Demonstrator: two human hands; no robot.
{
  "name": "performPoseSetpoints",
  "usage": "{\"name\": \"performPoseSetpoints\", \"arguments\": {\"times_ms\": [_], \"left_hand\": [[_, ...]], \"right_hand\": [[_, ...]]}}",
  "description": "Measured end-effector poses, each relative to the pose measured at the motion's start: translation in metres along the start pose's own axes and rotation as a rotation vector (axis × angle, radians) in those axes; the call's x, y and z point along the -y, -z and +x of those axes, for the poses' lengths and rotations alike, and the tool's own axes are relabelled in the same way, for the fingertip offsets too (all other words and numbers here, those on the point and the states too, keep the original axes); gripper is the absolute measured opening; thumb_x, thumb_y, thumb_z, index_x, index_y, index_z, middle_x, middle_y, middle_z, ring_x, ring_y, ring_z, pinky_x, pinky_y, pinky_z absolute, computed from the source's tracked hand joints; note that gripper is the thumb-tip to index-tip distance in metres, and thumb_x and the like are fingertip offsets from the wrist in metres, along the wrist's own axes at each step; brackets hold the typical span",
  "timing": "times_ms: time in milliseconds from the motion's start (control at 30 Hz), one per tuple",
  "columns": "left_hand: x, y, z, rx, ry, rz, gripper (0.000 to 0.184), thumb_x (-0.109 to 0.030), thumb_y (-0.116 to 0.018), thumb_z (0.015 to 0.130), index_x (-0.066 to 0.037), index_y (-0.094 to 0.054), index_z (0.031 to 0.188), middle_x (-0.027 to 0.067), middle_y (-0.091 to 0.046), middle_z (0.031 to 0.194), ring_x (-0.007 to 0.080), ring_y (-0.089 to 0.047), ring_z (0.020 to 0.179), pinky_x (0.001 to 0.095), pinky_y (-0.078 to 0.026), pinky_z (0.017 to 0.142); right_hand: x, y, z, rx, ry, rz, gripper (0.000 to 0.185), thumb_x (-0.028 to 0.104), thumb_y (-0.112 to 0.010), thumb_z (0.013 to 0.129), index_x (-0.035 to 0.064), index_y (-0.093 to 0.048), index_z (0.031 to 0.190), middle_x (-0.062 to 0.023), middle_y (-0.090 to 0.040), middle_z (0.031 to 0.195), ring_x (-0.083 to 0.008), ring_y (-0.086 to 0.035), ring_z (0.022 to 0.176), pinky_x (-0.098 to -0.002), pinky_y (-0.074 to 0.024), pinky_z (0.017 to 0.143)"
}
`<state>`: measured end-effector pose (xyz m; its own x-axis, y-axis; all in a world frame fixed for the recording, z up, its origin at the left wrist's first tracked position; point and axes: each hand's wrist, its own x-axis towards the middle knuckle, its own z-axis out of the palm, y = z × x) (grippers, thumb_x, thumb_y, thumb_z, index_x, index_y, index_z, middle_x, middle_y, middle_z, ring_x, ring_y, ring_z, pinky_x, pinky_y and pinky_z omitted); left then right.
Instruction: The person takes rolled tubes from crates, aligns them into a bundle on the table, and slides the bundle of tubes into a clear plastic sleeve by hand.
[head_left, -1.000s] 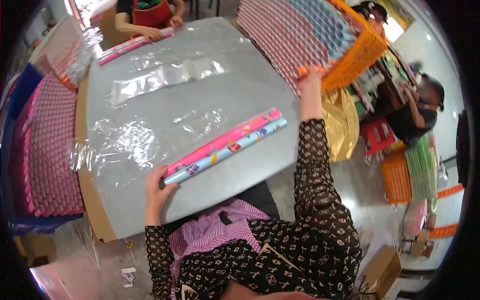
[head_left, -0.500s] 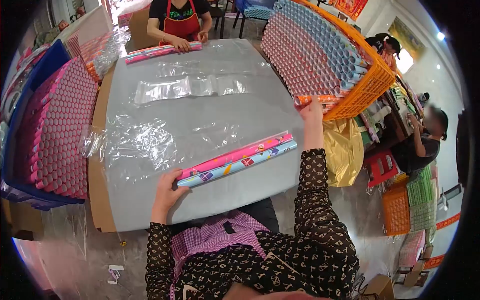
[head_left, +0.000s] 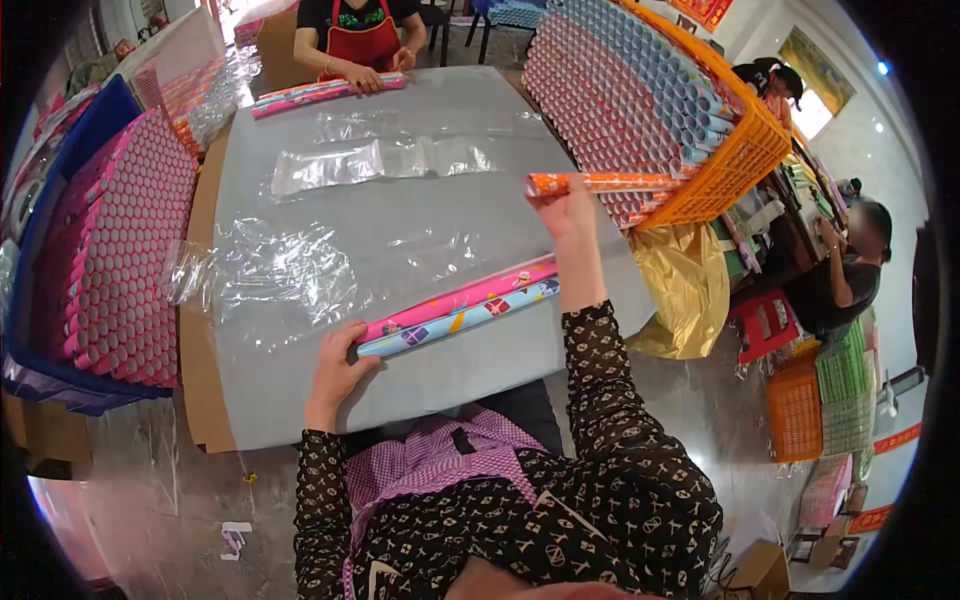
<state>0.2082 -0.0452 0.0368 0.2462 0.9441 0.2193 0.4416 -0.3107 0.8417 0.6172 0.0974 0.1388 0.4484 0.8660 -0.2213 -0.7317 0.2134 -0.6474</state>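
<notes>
One orange roll (head_left: pixel 632 182) gripped, two rolls (head_left: pixel 462 319) touched

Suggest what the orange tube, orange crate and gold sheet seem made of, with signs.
Orange tube: probably paper or card, glossy; printed pattern, light sheen.
Orange crate: likely moulded plastic, smooth; even colour, lattice walls.
Gold sheet: metallic foil or plastic film, unclear which; bright folds.

Orange patterned tube (head_left: pixel 630 182); pink tube (head_left: pixel 462 296); light-blue tube (head_left: pixel 462 320), purple-and-red prints; grey tabletop (head_left: pixel 480 210); orange crate (head_left: pixel 728 172).
</notes>
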Motion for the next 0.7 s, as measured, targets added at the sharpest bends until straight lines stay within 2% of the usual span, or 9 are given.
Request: {"name": "performPoseSetpoints", "arguments": {"times_ms": [100,167,300,333,567,700], "left_hand": [[0.004,-0.002,0.000,-0.028,-0.041,0.036,0.057,-0.009,-0.082,0.064,-0.005,-0.063,0.118,0.0105,-0.062,0.123,0.0285,-0.055,0.107,0.0375,-0.046,0.095],[0.012,-0.003,0.000,-0.013,-0.049,0.041,0.057,-0.008,-0.081,0.065,-0.004,-0.062,0.119,0.0110,-0.062,0.123,0.0283,-0.055,0.109,0.0369,-0.046,0.096],[0.014,-0.005,-0.002,-0.023,-0.053,0.018,0.056,-0.007,-0.080,0.067,-0.003,-0.061,0.120,0.0117,-0.060,0.124,0.0277,-0.055,0.112,0.0364,-0.046,0.098],[0.013,-0.005,-0.002,-0.020,-0.057,0.019,0.056,-0.007,-0.080,0.067,-0.003,-0.061,0.120,0.0117,-0.060,0.124,0.0277,-0.055,0.112,0.0364,-0.046,0.098],[0.008,-0.001,0.001,0.022,-0.040,0.097,0.057,-0.008,-0.080,0.066,-0.003,-0.061,0.120,0.0125,-0.059,0.124,0.0278,-0.055,0.112,0.0363,-0.046,0.097],[0.013,-0.002,-0.001,0.007,-0.044,0.078,0.057,-0.008,-0.080,0.067,-0.002,-0.060,0.120,0.0127,-0.060,0.124,0.0281,-0.055,0.111,0.0363,-0.045,0.098]], "right_hand": [[-0.016,-0.019,-0.029,-0.015,0.025,0.027,0.029,0.030,-0.043,0.101,0.0032,-0.045,0.114,-0.0185,-0.057,0.113,-0.0361,-0.059,0.102,-0.0572,-0.0504,0.080],[-0.024,-0.020,-0.036,0.093,0.034,0.020,0.030,0.030,-0.042,0.102,0.0037,-0.046,0.114,-0.0183,-0.059,0.109,-0.0354,-0.061,0.099,-0.0568,-0.0512,0.079],[-0.034,-0.038,-0.080,0.159,0.046,0.007,0.030,0.030,-0.039,0.103,0.0032,-0.047,0.113,-0.0196,-0.060,0.107,-0.0340,-0.063,0.096,-0.0527,-0.0526,0.080],[-0.039,-0.037,-0.089,0.262,0.073,-0.014,0.032,0.031,-0.039,0.103,0.0012,-0.046,0.113,-0.0189,-0.061,0.107,-0.0334,-0.063,0.096,-0.0512,-0.0526,0.081],[-0.080,-0.053,-0.165,0.369,0.060,0.054,0.036,0.030,-0.035,0.104,-0.0022,-0.050,0.111,-0.0178,-0.062,0.104,-0.0303,-0.062,0.097,-0.0463,-0.0508,0.087],[-0.100,-0.043,-0.194,0.368,-0.108,0.099,0.035,0.028,-0.034,0.104,-0.0018,-0.052,0.109,-0.0175,-0.062,0.104,-0.0294,-0.062,0.097,-0.0449,-0.0495,0.089]]}}
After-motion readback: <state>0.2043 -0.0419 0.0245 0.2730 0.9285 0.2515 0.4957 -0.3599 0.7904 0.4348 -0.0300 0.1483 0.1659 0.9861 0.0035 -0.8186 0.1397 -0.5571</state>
